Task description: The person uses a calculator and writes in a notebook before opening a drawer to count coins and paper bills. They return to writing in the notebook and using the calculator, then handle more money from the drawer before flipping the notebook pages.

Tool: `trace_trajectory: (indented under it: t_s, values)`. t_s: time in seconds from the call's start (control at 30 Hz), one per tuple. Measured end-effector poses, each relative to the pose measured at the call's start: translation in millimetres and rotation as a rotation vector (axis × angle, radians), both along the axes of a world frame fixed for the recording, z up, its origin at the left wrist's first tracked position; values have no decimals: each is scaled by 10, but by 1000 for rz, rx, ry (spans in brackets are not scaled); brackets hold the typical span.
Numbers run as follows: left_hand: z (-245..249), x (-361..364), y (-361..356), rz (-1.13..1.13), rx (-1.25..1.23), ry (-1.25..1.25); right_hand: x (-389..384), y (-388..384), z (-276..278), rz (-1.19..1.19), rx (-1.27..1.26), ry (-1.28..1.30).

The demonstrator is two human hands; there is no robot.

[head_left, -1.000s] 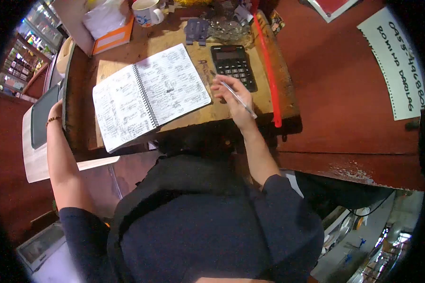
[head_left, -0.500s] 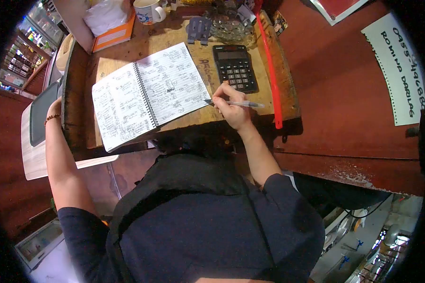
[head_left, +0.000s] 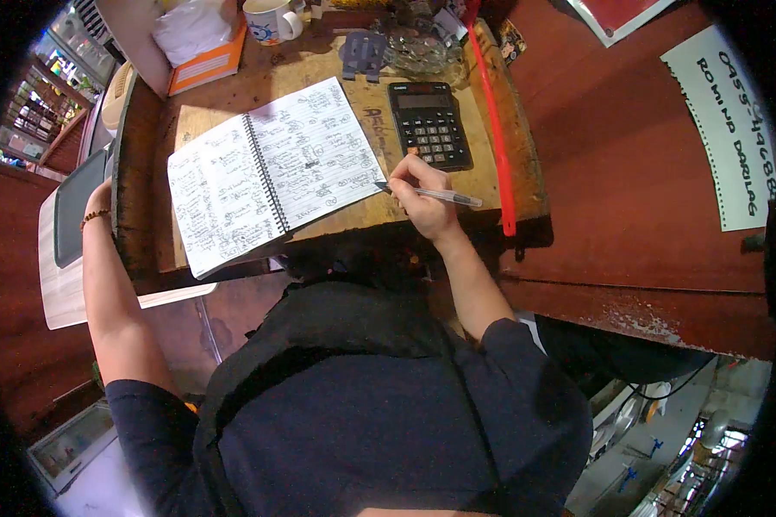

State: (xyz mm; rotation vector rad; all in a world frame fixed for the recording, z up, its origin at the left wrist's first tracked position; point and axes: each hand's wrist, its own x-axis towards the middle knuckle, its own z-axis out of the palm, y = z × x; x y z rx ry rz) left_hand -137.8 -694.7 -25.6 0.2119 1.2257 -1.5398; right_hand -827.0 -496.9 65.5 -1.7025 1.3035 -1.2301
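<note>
My right hand [head_left: 425,200] is closed round a clear-barrelled pen [head_left: 451,196], its dark tip at the lower right edge of an open spiral notebook [head_left: 319,138]. Both lined pages are covered with handwriting. Just above that hand, a black calculator [head_left: 429,125] lies on the wooden drawer's base [head_left: 379,215]. My left hand [head_left: 100,200] is at the outer left side of the drawer, a beaded bracelet on its wrist. The drawer wall hides its fingers.
A red strip [head_left: 497,138] runs along the drawer's right side. At the back are a mug [head_left: 270,21], a glass dish [head_left: 418,47] and an orange booklet [head_left: 207,67] under a white bag [head_left: 197,30]. A grey tray [head_left: 76,220] lies left; a handwritten paper [head_left: 724,129] lies right.
The pen's rear end has tipped slightly downward in my right hand, while its tip stays near the page edge. At the top left, a striped shape has come into view.
</note>
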Motion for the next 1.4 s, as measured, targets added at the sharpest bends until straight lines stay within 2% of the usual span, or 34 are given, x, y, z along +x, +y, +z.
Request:
trace_trajectory:
  t_s: [0.87,0.93,1.0,1.03,1.07,1.2,1.27,1.4]
  values:
    - [-23,38,-29,88,-23,29,-17,42,-2,-59,-39,9]
    - [-2,15,-62,151,-44,38,10,19,-10,-54,-105,45]
    - [39,-55,44,316,-45,56,-11,-26,-204,-47,-149,-107]
    - [50,-141,102,404,-26,71,-45,-50,-226,-44,-187,-56]
    - [72,-235,153,481,-6,82,41,24,-62,-106,37,-192]
    - [223,-635,220,724,99,98,219,-52,90,-211,-328,133]
    - [-123,-325,151,659,40,337,270,-120,146,-164,-277,190]
    - [13,-541,218,797,92,505,384,-302,202,-41,-428,373]
